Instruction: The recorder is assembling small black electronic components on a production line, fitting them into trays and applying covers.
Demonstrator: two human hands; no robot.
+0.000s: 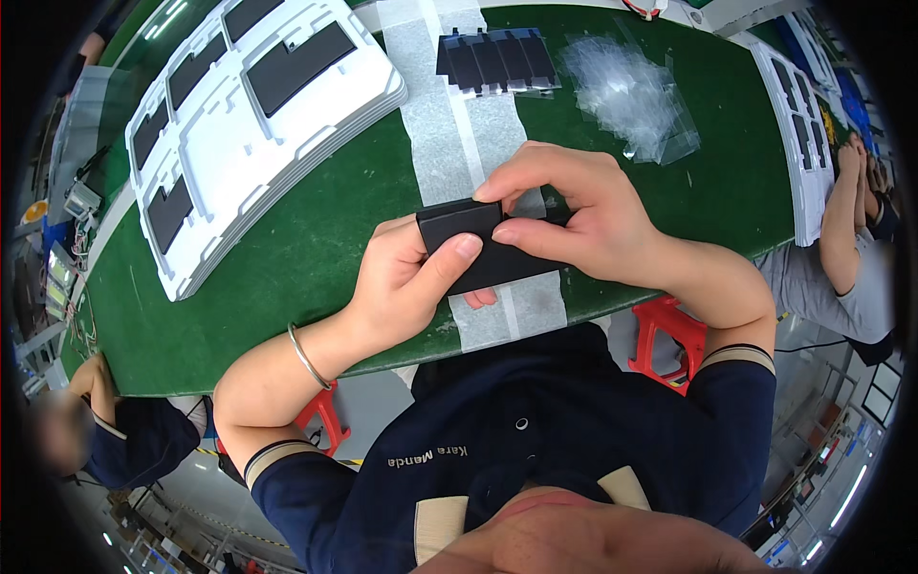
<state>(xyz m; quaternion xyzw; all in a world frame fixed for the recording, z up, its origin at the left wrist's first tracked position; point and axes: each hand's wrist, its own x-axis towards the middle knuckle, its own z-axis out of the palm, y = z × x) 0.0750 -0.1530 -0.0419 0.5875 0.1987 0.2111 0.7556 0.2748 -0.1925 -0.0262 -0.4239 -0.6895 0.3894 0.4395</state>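
Green surface [316,249], both hands over its near edge.
Left hand [402,282] and right hand [574,215] clasp a flat black part [469,244], fingers [449,258] pinching it; white trays [249,115] far-left.

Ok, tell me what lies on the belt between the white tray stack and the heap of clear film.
In the head view, between the white tray stack and the clear film heap lie grey strips running down the green belt, with a row of black flat parts on them.

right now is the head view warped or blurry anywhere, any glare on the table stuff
Head view: fisheye bends the green table edge and darkens the rim; both hands on the black flat part are sharp; the clear plastic bags catch soft glare; the white trays look evenly lit; people at the edges are blurred.
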